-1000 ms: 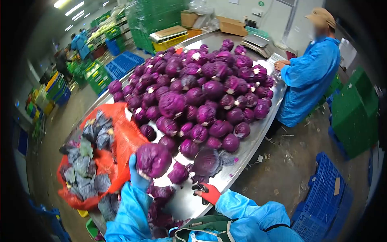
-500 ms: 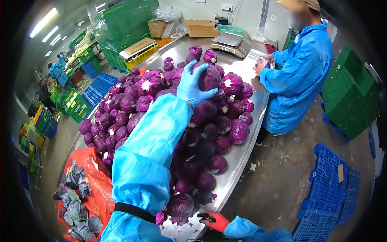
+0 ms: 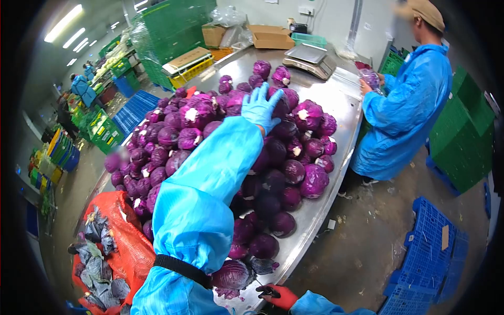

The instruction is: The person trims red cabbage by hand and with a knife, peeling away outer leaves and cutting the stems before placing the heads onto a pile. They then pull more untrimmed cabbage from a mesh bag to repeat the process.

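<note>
My left hand (image 3: 261,108), in a light blue glove, lies with its fingers spread on the heap of red cabbages (image 3: 197,112), against the left side of a large dark cabbage (image 3: 281,105). Near the bottom edge, my right hand (image 3: 281,296), in a red glove with black fingertips, is closed around something thin that I cannot make out. Beside it, on the metal table (image 3: 341,113), are a cut-open-looking cabbage (image 3: 230,275) and loose dark leaves (image 3: 262,265).
A red sack (image 3: 123,223) with grey-purple leaves is at the left. A scale (image 3: 310,56) and a cardboard box (image 3: 270,38) stand at the table's far end. A co-worker (image 3: 407,105) at the right holds a wrapped cabbage (image 3: 370,79). Blue pallets (image 3: 425,252) lie on the floor.
My left hand's fingers have come out of their curve around the large dark cabbage and are straighter. The view has shifted, and the co-worker's head has turned away to the right.
</note>
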{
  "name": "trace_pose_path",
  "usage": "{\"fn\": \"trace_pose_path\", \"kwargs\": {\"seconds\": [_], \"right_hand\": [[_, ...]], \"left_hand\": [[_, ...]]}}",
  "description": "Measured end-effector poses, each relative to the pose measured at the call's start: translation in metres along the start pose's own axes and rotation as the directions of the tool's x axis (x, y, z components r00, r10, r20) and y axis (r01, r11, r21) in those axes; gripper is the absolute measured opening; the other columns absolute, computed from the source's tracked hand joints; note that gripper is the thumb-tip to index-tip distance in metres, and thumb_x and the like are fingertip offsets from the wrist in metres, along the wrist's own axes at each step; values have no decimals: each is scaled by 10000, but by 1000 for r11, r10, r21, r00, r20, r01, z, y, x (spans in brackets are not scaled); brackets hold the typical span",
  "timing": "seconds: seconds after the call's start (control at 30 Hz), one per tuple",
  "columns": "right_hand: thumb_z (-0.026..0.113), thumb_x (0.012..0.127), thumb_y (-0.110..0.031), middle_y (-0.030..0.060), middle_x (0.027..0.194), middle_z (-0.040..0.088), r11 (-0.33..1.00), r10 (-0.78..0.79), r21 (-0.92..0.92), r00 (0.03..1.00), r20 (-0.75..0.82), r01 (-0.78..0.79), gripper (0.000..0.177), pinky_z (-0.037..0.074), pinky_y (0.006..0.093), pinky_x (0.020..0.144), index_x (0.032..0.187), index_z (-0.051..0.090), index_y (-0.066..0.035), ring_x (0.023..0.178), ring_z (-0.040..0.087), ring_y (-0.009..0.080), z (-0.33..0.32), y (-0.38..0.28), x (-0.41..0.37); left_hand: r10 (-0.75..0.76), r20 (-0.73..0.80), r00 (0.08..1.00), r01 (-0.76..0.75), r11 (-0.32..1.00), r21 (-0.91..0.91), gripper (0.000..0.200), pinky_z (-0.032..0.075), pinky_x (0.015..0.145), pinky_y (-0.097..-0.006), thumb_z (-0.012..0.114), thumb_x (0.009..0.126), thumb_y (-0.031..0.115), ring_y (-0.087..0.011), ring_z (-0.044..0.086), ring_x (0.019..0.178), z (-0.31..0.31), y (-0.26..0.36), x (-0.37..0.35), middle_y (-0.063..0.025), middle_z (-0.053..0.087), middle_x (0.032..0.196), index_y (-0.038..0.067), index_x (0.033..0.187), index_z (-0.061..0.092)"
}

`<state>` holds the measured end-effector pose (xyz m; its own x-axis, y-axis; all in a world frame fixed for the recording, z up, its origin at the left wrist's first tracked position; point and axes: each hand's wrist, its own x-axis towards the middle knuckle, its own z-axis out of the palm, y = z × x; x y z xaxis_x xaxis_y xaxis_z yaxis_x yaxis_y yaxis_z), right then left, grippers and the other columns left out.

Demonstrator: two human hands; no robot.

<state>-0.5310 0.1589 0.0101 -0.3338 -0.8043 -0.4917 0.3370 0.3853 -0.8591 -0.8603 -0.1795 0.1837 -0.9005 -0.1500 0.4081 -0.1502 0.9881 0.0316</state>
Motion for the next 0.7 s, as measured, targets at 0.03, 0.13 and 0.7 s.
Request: {"fn": "trace_pose_path", "kwargs": {"seconds": [0.03,0.13,0.7], "right_hand": [[622,876,-229,41,980,672,998,27,-65,1000,6,-26,353,469,271,828,1205,582,-109,937,611,107,2,-2,2],[621,865,-188,38,907,655,985,-45,-167,999,-18,41,328,465,263,665,1180,591,-104,732,576,102,11,9,11],[640,861,-269,30,900,677,993,-110,46,992,-56,112,374,461,233,674,1204,594,-129,742,588,63,6,36,14]], "left_hand": [[-5,11,1000,4,1000,26,872,337,1003,-509,780,664,364,-350,364,1261,-7,0,-4,-129,270,1449,324,1402,316],[-41,-25,999,43,997,63,864,464,871,-445,817,610,342,-318,501,1088,-13,2,-7,-99,395,1331,297,1354,380],[108,-43,993,-116,891,-438,470,366,985,-433,657,775,389,-290,540,1110,-40,-22,-83,-94,603,1161,131,1163,596]]}}
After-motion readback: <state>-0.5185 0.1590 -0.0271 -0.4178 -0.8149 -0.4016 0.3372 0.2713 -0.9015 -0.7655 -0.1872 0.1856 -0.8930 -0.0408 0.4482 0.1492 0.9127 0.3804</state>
